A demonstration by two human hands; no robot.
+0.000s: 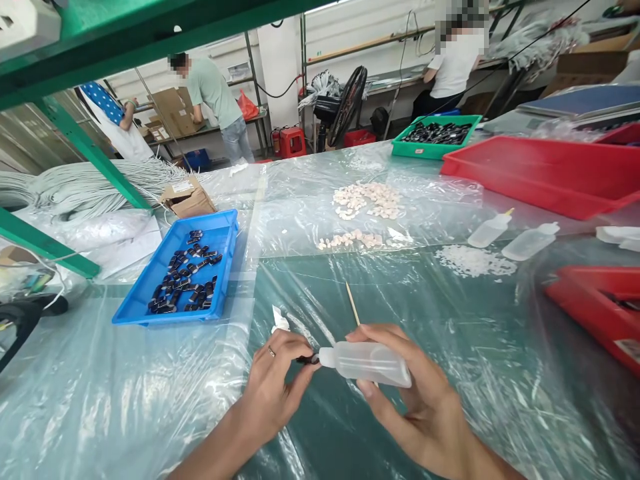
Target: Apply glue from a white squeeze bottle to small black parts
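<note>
Between the thumb and fingertips of my left hand [275,373] is a small black part [306,359], mostly covered by the fingers. My right hand [420,393] grips a translucent squeeze bottle [373,362], tilted on its side with its nozzle end pointing left. The nozzle end meets the black part at my left fingertips; whether liquid comes out cannot be seen. A thin wooden stick [353,303] lies on the plastic-covered table beyond the bottle, passing partly behind it. Just past my left hand is a crumpled white scrap [281,320].
A blue tray [227,267] holds several black parts at left. Pale small pieces [367,200] and white bits [475,261] lie in piles. Two more squeeze bottles [530,241] rest at right, near red trays [545,177] and a green tray [407,148]. A green frame [150,40] crosses overhead. Other people work behind.
</note>
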